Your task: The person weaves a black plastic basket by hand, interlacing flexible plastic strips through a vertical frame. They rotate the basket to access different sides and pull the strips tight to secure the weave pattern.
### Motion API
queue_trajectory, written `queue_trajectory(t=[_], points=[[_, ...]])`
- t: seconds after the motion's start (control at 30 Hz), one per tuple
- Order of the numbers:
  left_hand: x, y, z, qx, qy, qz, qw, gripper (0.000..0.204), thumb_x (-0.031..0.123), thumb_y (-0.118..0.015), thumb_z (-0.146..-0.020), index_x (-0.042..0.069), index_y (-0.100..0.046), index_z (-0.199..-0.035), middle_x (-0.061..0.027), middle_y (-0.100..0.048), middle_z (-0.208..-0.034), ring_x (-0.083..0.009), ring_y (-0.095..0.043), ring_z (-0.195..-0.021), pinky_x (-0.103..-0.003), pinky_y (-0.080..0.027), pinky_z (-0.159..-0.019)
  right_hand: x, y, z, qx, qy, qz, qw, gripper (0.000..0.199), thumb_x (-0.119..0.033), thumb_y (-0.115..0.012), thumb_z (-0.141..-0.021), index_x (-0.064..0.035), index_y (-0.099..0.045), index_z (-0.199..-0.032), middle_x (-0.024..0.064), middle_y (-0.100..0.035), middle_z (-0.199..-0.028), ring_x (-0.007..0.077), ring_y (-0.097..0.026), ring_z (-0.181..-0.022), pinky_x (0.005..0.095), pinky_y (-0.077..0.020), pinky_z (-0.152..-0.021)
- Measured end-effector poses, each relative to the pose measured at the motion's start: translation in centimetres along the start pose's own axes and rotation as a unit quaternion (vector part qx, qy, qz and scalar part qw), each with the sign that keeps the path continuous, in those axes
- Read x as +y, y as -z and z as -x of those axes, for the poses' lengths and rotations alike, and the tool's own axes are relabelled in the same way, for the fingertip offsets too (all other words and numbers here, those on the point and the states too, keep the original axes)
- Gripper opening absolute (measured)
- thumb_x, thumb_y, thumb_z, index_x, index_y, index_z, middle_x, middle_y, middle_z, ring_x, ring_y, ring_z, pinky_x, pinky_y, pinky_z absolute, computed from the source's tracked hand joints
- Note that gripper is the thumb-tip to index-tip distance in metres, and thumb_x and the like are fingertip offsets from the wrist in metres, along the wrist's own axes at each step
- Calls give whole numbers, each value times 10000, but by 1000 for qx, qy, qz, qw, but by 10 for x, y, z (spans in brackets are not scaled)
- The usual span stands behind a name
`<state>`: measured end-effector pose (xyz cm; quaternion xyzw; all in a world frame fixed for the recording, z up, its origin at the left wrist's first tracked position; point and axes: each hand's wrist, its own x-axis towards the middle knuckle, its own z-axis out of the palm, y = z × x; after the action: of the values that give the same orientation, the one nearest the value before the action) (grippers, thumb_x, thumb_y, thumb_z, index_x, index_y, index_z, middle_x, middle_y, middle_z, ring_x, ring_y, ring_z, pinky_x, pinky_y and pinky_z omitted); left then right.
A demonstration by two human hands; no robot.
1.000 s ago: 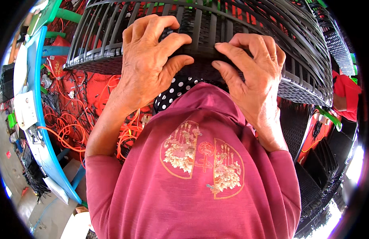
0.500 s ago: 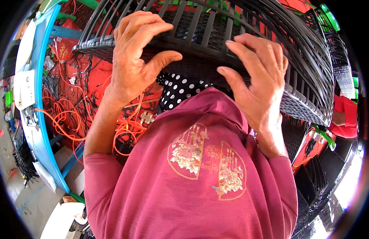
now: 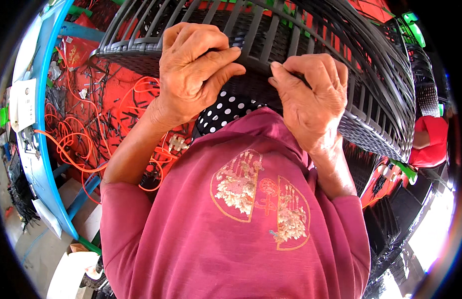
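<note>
both hands are working at the near rim of the black woven chair frame, which is sitting tilted in front of the person's chest, above the red floor. the weave is looking full across the visible slats and band, so what's left seems to be finishing at this edge, though i can't tell how much. the left hand is curling over the rim, fingers clenched on the band, thumb pressing underneath. the right hand is arching beside it, fingertips pinching a dark strand at the rim. orange cord is lying loose by the blue table edge.
</note>
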<state>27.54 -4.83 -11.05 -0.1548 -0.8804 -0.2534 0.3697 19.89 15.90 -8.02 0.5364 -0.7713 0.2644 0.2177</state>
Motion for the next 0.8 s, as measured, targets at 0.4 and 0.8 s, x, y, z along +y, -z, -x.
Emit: queue_trajectory(t=[0.4, 0.8], points=[[-27, 42, 1, -71, 22, -85, 994, 390, 270, -735, -735, 62, -676, -1059, -74, -588, -1075, -266, -532, -1076, -382, -371, -940, -19, -21, -37, -75, -54, -4, 996, 347, -105, -784, -616, -65, -680, -944, 38, -547, -970, 239, -526, -903, 395, -382, -769], [-36, 31, 24, 32, 40, 7, 999, 351, 118, -813, -623, 41, -695, -945, -78, -629, -950, -255, -589, -927, -353, -442, -829, -27, -35, -34, -34, -32, -42, 998, 281, -45, -750, -622, -34, -663, -889, 37, -557, -890, 235, -541, -812, 381, -435, -734]])
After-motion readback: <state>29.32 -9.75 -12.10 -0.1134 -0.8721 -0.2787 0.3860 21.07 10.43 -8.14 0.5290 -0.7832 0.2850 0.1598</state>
